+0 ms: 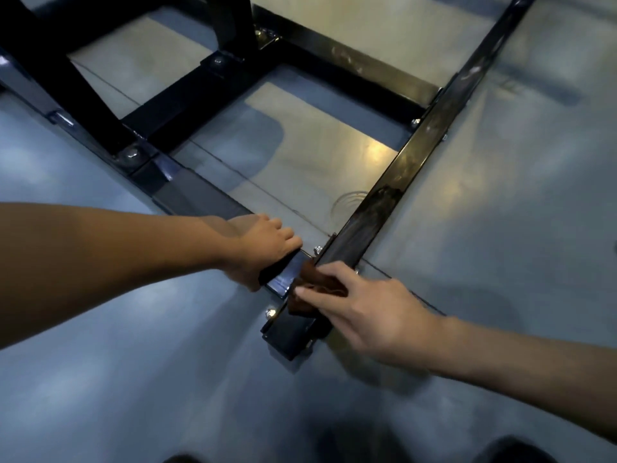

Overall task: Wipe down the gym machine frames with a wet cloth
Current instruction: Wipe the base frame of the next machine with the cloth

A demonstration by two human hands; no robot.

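A black steel machine frame (410,158) lies low on the floor, its bars meeting at a near corner joint. My left hand (263,248) grips the left base bar (197,198) just short of that corner, fingers curled over its far edge. My right hand (364,315) holds a brown cloth (310,289) against the near end of the long right bar, thumb and fingers pinching the cloth. Part of the cloth is hidden under my fingers. Wet smears show on the right bar further up.
The grey glossy floor (133,379) surrounds the frame and reflects ceiling lights. Bolts (269,312) stick out at the corner joint. Upright black posts (76,78) rise at the upper left, with a cross bar (350,65) at the back. Dark shapes show at the bottom edge.
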